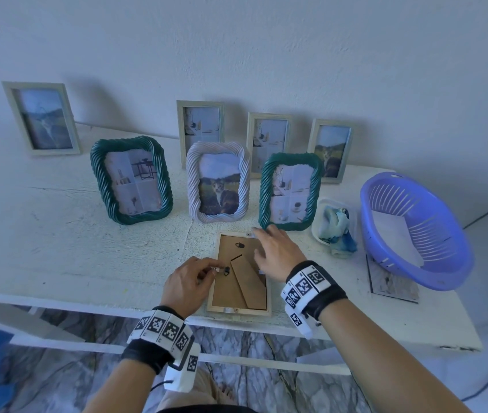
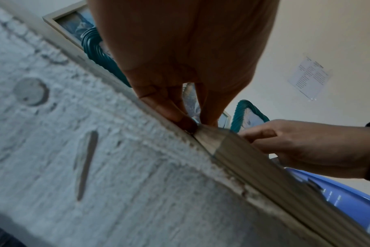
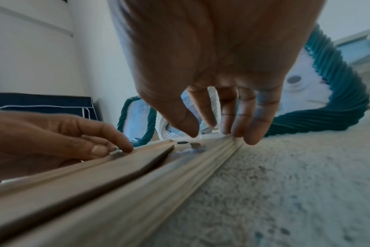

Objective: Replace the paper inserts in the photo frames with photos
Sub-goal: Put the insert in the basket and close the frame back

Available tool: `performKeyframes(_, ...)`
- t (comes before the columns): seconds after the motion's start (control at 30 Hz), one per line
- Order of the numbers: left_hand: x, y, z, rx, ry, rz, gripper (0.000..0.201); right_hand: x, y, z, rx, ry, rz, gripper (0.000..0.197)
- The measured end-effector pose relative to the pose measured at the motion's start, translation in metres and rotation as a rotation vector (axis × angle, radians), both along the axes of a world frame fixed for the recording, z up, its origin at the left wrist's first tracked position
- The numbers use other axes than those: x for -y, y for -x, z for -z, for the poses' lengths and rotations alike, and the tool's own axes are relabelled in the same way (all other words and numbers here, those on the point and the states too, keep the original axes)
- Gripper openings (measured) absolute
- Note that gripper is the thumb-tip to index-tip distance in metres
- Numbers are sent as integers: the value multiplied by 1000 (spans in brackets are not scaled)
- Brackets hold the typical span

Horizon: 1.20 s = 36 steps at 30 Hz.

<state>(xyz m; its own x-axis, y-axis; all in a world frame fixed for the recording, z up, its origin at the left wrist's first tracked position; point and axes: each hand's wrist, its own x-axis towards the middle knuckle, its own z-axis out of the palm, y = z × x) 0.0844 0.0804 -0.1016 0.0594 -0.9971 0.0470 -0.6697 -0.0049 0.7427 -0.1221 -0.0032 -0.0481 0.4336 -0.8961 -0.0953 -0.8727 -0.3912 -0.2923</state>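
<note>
Frame: wooden frame (image 1: pixel 239 274) lies face-down at the table (image 1: pixel 58 234) front edge — brown backing up.
Left hand (image 1: pixel 189 283): fingertips pinch a small tab (image 1: pixel 218 269) on its left rail.
Right hand (image 1: pixel 278 253): fingers extended — tips resting on the right rail.

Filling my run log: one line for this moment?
left hand pinches clip | right hand steadies face-down frame | backing on
</note>
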Motion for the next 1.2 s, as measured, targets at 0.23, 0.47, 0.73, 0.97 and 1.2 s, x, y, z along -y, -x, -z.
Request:
performKeyframes(0.23, 0, 0, 3, -14, 28, -14, 21, 1, -7, 10, -57, -76, 54, 53)
performKeyframes(0.47, -1, 2, 1, -17, 19, -23, 21, -5, -4, 11, -17, -113, 74, 59)
performKeyframes(0.73, -1, 2, -1, -15, 19, -18, 22, -8, 1, 17, 171, -165, 134, 52)
performKeyframes(0.97, -1, 2, -2, -14, 18, -12, 23, -13, 3, 16, 203, -173, 93, 52)
performKeyframes(1.2, -2, 0, 2, -33, 40, -3, 21, -57, 7, 11, 255, -261, 72, 83)
